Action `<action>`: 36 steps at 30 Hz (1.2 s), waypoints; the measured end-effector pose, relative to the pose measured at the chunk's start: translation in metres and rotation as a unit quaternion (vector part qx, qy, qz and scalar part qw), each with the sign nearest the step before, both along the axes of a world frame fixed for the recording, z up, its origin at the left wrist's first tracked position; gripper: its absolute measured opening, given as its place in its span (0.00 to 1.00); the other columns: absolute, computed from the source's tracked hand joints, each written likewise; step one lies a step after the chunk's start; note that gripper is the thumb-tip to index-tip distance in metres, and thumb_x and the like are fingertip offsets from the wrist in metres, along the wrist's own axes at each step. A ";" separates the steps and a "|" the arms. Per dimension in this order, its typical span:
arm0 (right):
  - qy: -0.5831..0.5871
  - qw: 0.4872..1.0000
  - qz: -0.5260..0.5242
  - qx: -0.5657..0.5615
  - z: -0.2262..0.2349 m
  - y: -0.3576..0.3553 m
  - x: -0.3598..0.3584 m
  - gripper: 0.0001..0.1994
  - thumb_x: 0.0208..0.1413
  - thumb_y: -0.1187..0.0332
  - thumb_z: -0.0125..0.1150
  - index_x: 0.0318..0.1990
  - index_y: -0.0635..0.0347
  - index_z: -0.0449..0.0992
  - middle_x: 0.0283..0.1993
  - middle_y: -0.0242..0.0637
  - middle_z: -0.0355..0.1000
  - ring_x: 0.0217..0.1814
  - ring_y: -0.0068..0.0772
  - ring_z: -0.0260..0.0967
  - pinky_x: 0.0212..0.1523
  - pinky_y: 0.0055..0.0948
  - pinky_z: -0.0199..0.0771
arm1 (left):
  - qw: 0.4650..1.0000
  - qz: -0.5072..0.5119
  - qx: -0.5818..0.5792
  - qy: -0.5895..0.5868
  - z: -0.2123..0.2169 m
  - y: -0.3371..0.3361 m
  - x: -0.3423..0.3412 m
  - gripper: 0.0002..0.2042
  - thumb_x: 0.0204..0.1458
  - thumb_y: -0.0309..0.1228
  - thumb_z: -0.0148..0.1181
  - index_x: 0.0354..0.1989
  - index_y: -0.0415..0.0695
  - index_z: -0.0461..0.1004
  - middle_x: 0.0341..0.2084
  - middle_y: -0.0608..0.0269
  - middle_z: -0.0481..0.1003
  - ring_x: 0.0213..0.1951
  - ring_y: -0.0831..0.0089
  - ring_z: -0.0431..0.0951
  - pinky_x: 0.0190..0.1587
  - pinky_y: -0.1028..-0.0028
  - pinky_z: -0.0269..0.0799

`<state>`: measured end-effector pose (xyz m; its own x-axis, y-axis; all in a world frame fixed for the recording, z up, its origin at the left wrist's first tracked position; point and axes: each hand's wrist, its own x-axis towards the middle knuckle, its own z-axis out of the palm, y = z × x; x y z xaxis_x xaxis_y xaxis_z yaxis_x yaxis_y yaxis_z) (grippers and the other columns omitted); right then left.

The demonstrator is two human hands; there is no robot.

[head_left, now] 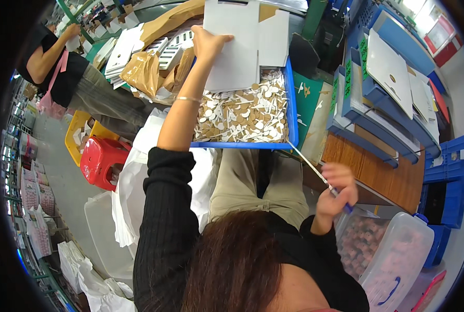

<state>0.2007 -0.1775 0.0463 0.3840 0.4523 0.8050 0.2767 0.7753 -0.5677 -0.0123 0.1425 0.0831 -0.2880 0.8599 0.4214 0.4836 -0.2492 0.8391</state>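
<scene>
from my remote seat i start with the green bench [306,101], the biggest thing within reach. beside it, on the right, a wooden cabinet [377,169] carries blue file boxes [358,112], which seem set there so their contents stay within arm's reach. the blue tray [293,117] sits at the near edge, right over the lap, and its raised walls look meant to keep loose bits from spilling. a white card sheet [234,57] lies over the tray's far part, reaching beyond it, with another white piece [274,39] just to its right. up to the left i see torn brown paper [141,70] round slotted white pieces [170,54], probably as wrapping.

the left hand [211,46] is partly closed at the sheet's left edge, thumb spread across the top face, likely to hold it flat and steady. the right hand [338,195] is blurred, but i read it as closed around the blue end of a thin stick-like tool [311,166]. its tip points at the tray's near right corner; whether it touches, i cannot tell. smallest are the brown and white scraps [242,117] heaped inside the tray
</scene>
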 end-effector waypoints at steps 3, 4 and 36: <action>0.011 0.995 -0.019 -0.098 0.034 0.022 0.008 0.14 0.57 0.66 0.42 0.28 0.67 0.70 0.34 0.46 0.71 0.32 0.38 0.70 0.37 0.31 0.70 | 0.991 -0.071 0.081 -0.083 0.002 -0.040 -0.016 0.29 0.33 0.29 0.73 0.42 0.32 0.62 0.30 0.49 0.71 0.28 0.62 0.75 0.32 0.71 0.74; 0.046 0.983 0.002 -0.176 0.045 0.027 0.007 0.11 0.58 0.67 0.44 0.36 0.68 0.69 0.37 0.47 0.71 0.32 0.36 0.70 0.34 0.28 0.70 | 0.979 -0.102 0.122 -0.126 0.003 -0.057 -0.020 0.29 0.33 0.28 0.72 0.42 0.33 0.62 0.30 0.50 0.72 0.27 0.63 0.76 0.30 0.72 0.75; 0.072 0.911 0.071 -0.400 0.014 0.103 -0.007 0.06 0.58 0.69 0.51 0.37 0.56 0.60 0.20 0.27 0.58 0.15 0.15 0.51 0.14 0.13 0.46 | 0.982 -0.171 0.031 -0.079 -0.076 -0.177 -0.035 0.20 0.54 0.30 0.52 0.54 0.38 0.58 0.35 0.53 0.72 0.31 0.67 0.70 0.37 0.72 0.66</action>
